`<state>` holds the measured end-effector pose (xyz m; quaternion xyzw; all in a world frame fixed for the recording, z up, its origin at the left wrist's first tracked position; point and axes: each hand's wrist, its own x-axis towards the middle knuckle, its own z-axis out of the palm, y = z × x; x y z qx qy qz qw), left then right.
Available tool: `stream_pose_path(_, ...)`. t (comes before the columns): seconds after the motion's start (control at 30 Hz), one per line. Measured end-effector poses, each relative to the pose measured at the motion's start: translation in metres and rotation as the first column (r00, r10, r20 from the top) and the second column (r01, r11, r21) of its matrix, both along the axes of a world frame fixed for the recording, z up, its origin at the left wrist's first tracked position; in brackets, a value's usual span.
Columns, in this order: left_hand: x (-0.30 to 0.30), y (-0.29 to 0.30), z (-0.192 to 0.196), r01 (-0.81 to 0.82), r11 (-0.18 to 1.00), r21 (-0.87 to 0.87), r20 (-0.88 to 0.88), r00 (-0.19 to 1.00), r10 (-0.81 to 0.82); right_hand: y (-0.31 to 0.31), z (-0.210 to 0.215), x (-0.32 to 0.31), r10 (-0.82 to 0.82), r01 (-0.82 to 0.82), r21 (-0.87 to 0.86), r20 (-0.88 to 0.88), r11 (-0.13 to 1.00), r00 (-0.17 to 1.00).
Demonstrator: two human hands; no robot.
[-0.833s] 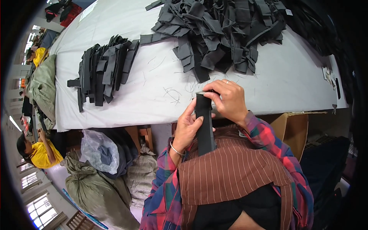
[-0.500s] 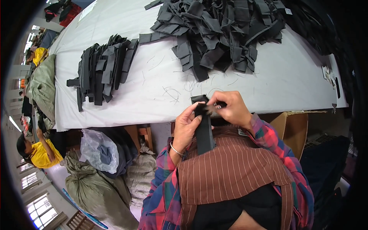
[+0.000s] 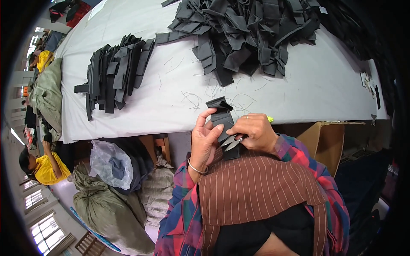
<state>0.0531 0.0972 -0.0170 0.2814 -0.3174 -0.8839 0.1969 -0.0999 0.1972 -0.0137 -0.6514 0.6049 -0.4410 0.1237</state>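
Observation:
My left hand (image 3: 205, 138) grips a dark grey fabric strip (image 3: 221, 116) upright at the near edge of the white table (image 3: 179, 91). My right hand (image 3: 254, 132) holds small metal snips (image 3: 231, 142) against the lower part of that strip. A large loose heap of dark fabric pieces (image 3: 245, 34) lies at the table's far middle. A tidier stack of dark strips (image 3: 113, 74) lies at the left of the table. Loose threads (image 3: 200, 98) are scattered on the cloth just beyond my hands.
An open cardboard box (image 3: 326, 136) stands under the table at right. Stuffed sacks (image 3: 111, 205) and a clear plastic bag (image 3: 109, 164) sit on the floor at left. A person in a yellow top (image 3: 40, 164) is at the far left, another farther back.
The strip's top has folded over and sits higher. My right hand has come down from the strip's top to its lower part, with the snips now showing.

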Motion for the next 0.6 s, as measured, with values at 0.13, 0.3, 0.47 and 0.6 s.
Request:
stream_pose_path(0.13, 0.000, -0.002, 0.002, -0.034, 0.992, -0.123, 0.017, 0.999, 0.037, -0.001, 0.019, -0.002, -0.080, 0.057, 0.144, 0.158, 0.988, 0.984)
stream_pose_path(0.3, 0.001, 0.000, -0.001, -0.023, 0.986, -0.166, 0.009, 1.000, 0.025, -0.007, 0.022, -0.003, -0.181, 0.163, 0.163, 0.099, 0.973, 0.978)
stream_pose_path(0.47, -0.001, 0.000, 0.000, 0.004, 0.982, -0.189, -0.007, 1.000, -0.005, -0.013, 0.019, 0.002, -0.193, 0.192, 0.087, -0.003, 0.978, 0.981)
stream_pose_path(0.6, -0.001, 0.001, 0.000, 0.013, 0.980, -0.199, -0.013, 1.000, -0.016, -0.014, 0.020, 0.003, -0.210, 0.210, 0.097, -0.013, 0.973, 0.978)
